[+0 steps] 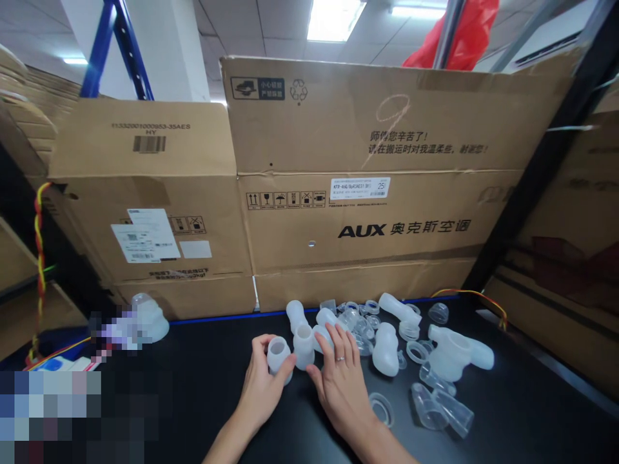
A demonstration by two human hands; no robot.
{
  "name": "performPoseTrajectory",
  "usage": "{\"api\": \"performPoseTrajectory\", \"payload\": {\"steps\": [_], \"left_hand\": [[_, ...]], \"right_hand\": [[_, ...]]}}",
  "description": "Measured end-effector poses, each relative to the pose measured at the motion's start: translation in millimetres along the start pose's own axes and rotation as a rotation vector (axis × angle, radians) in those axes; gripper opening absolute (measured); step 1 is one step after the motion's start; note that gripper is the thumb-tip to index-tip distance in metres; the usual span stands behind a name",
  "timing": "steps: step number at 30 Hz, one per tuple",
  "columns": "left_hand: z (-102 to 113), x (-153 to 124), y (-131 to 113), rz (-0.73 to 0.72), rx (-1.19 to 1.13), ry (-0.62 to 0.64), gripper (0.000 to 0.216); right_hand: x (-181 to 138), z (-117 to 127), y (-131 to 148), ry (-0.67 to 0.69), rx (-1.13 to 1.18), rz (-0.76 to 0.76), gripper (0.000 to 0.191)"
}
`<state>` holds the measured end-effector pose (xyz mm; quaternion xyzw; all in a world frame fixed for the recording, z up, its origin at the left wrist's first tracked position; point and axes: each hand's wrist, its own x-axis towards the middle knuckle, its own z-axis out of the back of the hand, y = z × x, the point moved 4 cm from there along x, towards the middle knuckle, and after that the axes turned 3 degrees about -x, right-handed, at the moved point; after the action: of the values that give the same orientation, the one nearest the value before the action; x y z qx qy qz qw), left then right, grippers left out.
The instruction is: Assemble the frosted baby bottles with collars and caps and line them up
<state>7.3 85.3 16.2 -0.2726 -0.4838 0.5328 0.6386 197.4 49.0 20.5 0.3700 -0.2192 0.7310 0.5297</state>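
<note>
My left hand (265, 380) is closed around a small white translucent bottle-shaped piece (278, 354), its round open mouth facing up. Beside it, a second white piece with an open mouth (304, 347) stands upright on the black table. My right hand (338, 380), a ring on one finger, has its fingers spread over the white pieces just right of that one. The fingertips hide part of a white piece (320, 338) beneath them; whether they press on it I cannot tell. Behind stands another white bottle-shaped piece (296, 316).
Several clear rings and caps (360, 322) lie heaped to the right. Farther right are a white branched piece (452, 354), a lone ring (382, 409) and clear tubes (442, 409). A whitish translucent item (147, 319) sits at left. Cardboard (358, 245) walls the back of the black table (203, 393).
</note>
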Motion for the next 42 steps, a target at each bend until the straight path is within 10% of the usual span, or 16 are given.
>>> {"api": "performPoseTrajectory", "payload": {"steps": [6, 12, 23, 33, 42], "left_hand": [[-7.5, 0.1, 10.0, -0.041, 0.128, 0.039, 0.050], [-8.0, -2.2, 8.1, -0.081, 0.212, 0.070, 0.054], [-11.7, -2.3, 9.2, -0.247, 0.418, 0.120, 0.042], [-17.5, -7.7, 9.6, -0.331, 0.476, 0.293, 0.054], [-17.9, -10.0, 15.2, -0.295, 0.301, 0.181, 0.111]], "right_hand": [[0.4, -4.1, -12.5, 0.014, -0.124, -0.041, 0.069], [17.3, -1.4, -39.7, -0.077, -0.175, -0.093, 0.054], [14.4, 40.4, -168.2, 0.028, -0.173, -0.491, 0.036], [4.6, 13.6, -145.6, 0.241, -0.060, -0.325, 0.027], [21.8, 40.9, -127.4, -0.028, -0.019, -0.309, 0.028]]}}
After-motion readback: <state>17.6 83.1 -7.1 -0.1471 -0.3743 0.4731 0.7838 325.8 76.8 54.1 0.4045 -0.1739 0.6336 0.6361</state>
